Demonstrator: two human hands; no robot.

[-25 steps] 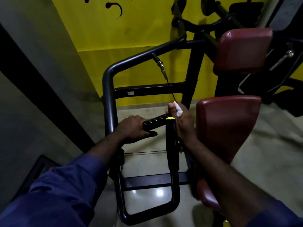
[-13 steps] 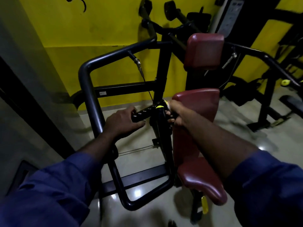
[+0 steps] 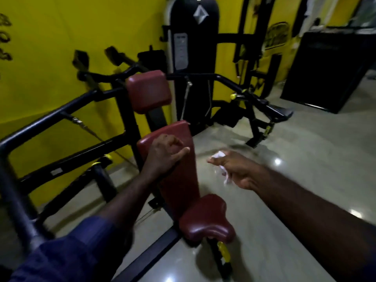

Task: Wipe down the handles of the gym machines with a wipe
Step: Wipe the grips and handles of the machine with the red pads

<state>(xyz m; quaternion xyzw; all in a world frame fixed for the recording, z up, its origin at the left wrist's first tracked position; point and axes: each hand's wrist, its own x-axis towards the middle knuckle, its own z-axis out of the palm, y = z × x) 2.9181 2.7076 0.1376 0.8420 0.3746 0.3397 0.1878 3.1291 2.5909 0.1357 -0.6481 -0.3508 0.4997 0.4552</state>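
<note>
My right hand (image 3: 238,171) hangs over the floor to the right of the machine and grips a crumpled white wipe (image 3: 220,159). My left hand (image 3: 164,151) is in front of the dark red back pad (image 3: 179,180), its fingers loosely curled and holding nothing. The left black handle with its yellow end cap (image 3: 101,161) is lower left, apart from both hands. The machine's right handle with a yellow knob (image 3: 236,95) reaches out at upper right, beyond both hands.
The dark red seat (image 3: 205,218) and head pad (image 3: 148,90) belong to the same machine. A black frame tube (image 3: 40,121) runs along the left by the yellow wall. A weight stack tower (image 3: 193,47) stands behind. Glossy grey floor (image 3: 305,180) spreads to the right.
Both hands have left the left handle and moved right. My view has swung to the right, bringing the back pad, the weight stack and the right handle into sight.
</note>
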